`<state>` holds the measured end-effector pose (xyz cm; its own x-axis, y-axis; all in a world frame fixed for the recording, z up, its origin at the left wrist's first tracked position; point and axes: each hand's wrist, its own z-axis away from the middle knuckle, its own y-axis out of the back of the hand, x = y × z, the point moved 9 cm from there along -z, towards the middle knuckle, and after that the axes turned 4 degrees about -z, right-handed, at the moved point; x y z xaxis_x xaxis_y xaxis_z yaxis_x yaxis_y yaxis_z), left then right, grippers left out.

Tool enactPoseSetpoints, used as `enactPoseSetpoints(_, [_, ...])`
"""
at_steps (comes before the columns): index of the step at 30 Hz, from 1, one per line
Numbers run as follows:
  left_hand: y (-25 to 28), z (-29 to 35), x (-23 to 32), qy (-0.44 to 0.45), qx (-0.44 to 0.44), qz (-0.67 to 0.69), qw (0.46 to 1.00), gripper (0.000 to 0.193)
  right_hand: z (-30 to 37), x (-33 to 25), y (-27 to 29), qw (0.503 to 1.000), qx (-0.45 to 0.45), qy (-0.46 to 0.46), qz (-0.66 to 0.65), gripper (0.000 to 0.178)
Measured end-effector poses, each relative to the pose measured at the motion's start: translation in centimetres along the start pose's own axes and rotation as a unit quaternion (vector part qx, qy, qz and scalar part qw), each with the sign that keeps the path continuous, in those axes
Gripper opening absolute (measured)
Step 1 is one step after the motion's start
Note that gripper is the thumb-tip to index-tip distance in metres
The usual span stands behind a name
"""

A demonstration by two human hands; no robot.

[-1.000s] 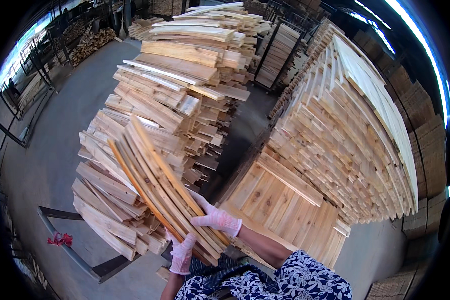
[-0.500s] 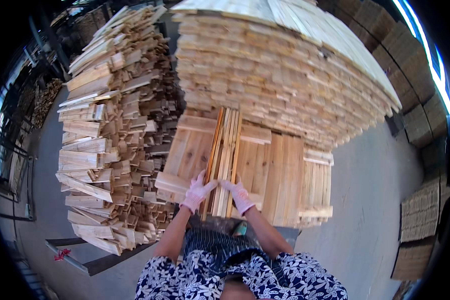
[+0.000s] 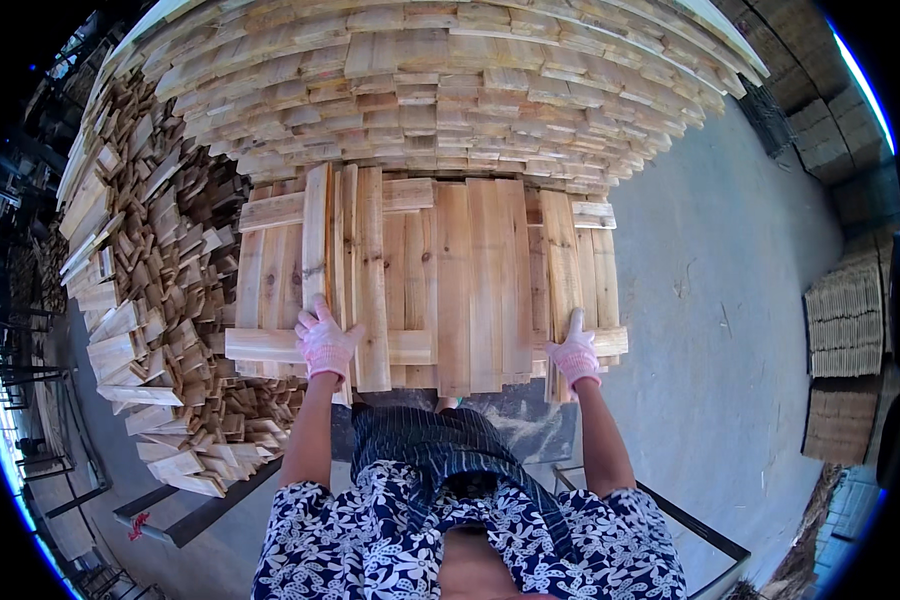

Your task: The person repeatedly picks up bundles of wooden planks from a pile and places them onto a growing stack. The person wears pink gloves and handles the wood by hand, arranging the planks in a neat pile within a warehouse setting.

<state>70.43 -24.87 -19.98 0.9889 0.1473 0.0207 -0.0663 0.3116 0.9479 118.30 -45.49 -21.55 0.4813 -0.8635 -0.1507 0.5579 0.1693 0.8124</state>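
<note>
My left hand [image 3: 327,343], in a pink and white glove, grips the near ends of a few loose wooden boards [image 3: 316,235], its thumb on their right side. These boards lie lengthwise away from me, over crosswise wooden strips. My right hand [image 3: 576,355], gloved alike, holds the near end of a single narrow board [image 3: 562,255] farther right; its fingertips under the board are hidden. Between my hands several flat boards [image 3: 485,280] lie side by side. Beneath is a layer of boards with a crosswise strip [image 3: 260,345] near me and another [image 3: 270,211] at the far side.
A tall stack of planks [image 3: 420,90] rises just beyond the work surface. To the left is a big heap of short wood pieces [image 3: 150,300]. Dark metal frame bars [image 3: 205,505] stick out low at both sides. Bundled stacks [image 3: 845,320] stand far right across grey floor.
My hands have moved apart from the upright bundle they held together. The bundle is split: boards now lie flat in the middle, some stay at my left hand, one at my right. My view has shifted.
</note>
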Motion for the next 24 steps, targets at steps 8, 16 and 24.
enactPoseSetpoints(8, [0.2,-2.9,-3.7,0.005,-0.07,0.136,0.988,0.105,-11.3,-2.8,-0.6,0.989,0.075,0.078,-0.105,0.1])
enactPoseSetpoints(16, [-2.2,-4.5,-7.9,0.094,-0.001,0.145,0.985,0.077,-8.4,-9.3,-1.3,0.987,0.056,0.135,-0.068,0.094])
enactPoseSetpoints(24, [-1.5,-3.9,-8.3,0.075,-0.023,0.208,0.975,0.078,5.2,-28.1,-10.2,0.893,-0.017,0.341,-0.292,0.095])
